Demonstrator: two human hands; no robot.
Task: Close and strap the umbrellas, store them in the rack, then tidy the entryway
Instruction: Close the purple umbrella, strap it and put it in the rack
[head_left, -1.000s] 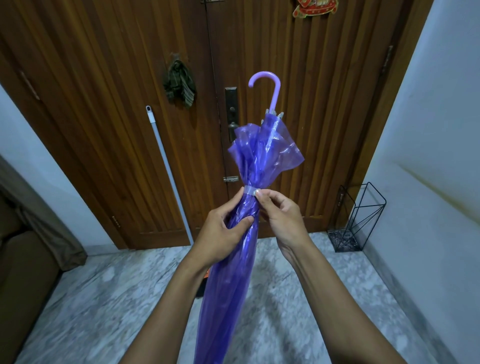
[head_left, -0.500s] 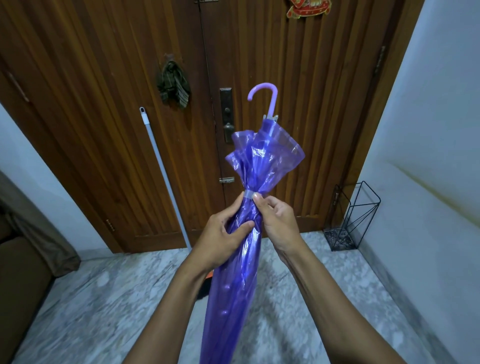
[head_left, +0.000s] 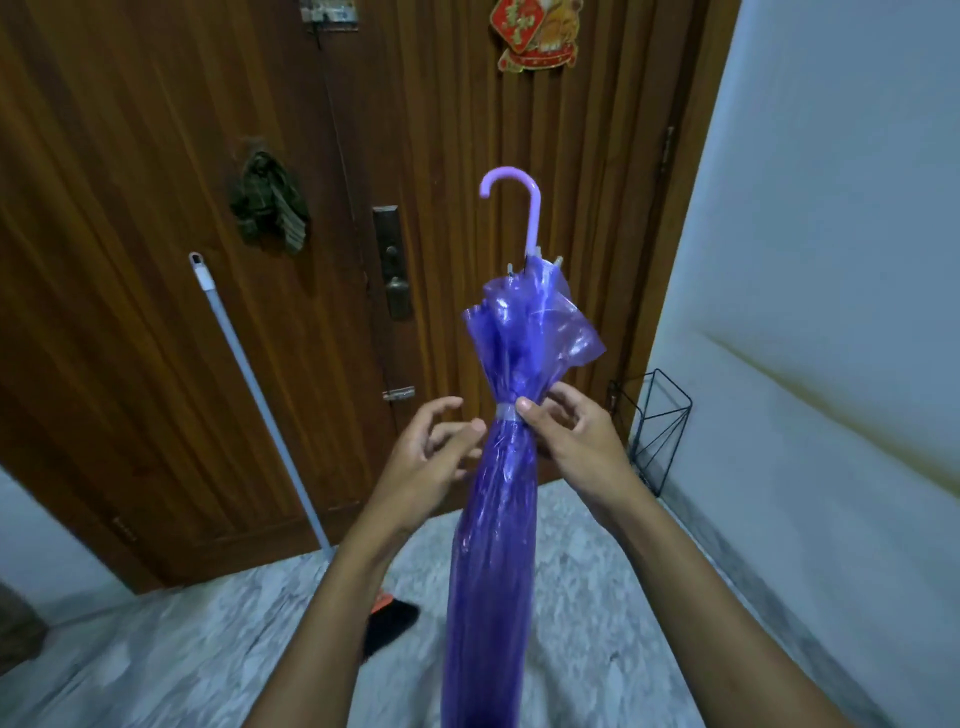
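A closed purple see-through umbrella (head_left: 498, 519) stands upright in front of me, its curved lilac handle (head_left: 519, 197) pointing up. A pale strap (head_left: 505, 413) wraps the canopy just below the flared folds. My right hand (head_left: 571, 436) pinches the umbrella at the strap, thumb on the front and fingers behind. Just left of the canopy, my left hand (head_left: 431, 457) has loosely spread fingers and grips nothing. The umbrella's lower end runs out of the bottom of the view.
An empty black wire rack (head_left: 660, 431) stands on the floor in the right corner, by the white wall. A broom (head_left: 249, 389) leans on the wooden door (head_left: 130, 260), its bristles on the marble floor (head_left: 156, 649). A dark cloth (head_left: 270, 208) hangs on the door.
My left hand has let go of the umbrella and opened beside it. My right hand stays at the strap. The view has tilted up slightly.
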